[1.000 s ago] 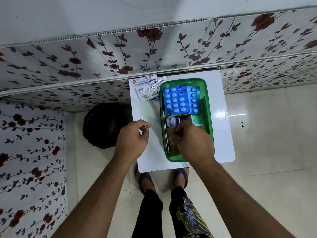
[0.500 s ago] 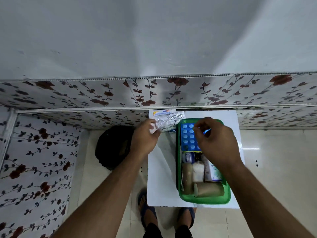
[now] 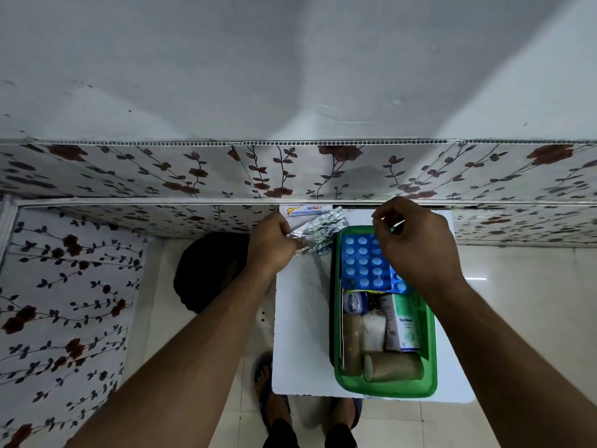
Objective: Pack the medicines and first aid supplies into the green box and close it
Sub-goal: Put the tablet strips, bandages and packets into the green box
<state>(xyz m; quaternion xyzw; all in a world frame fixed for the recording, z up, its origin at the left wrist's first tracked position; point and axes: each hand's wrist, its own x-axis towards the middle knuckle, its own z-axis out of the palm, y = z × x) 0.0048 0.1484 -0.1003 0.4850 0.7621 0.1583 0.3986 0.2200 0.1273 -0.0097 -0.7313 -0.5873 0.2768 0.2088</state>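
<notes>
The open green box (image 3: 433, 360) stands on the right half of a small white table (image 3: 300, 334). Inside lie blue blister packs (image 3: 361, 263) at the far end, a small white jar (image 3: 354, 302), a white-green carton (image 3: 402, 323), cotton (image 3: 374, 329) and brown bandage rolls (image 3: 394, 367). My left hand (image 3: 271, 250) pinches the near end of the silver blister strips (image 3: 318, 229) at the table's far left corner. A white printed packet (image 3: 305, 211) lies behind them. My right hand (image 3: 416, 244) hovers over the box's far end, fingers curled, nothing clearly held.
A floral-patterned wall panel (image 3: 193, 173) runs right behind the table. A black round object (image 3: 210, 273) sits on the tiled floor to the table's left. My sandalled feet (image 3: 268, 376) show under the near edge.
My left hand reached from the table's middle to the far corner and took hold of the silver strips. My right hand rose from the box's near end to its far end.
</notes>
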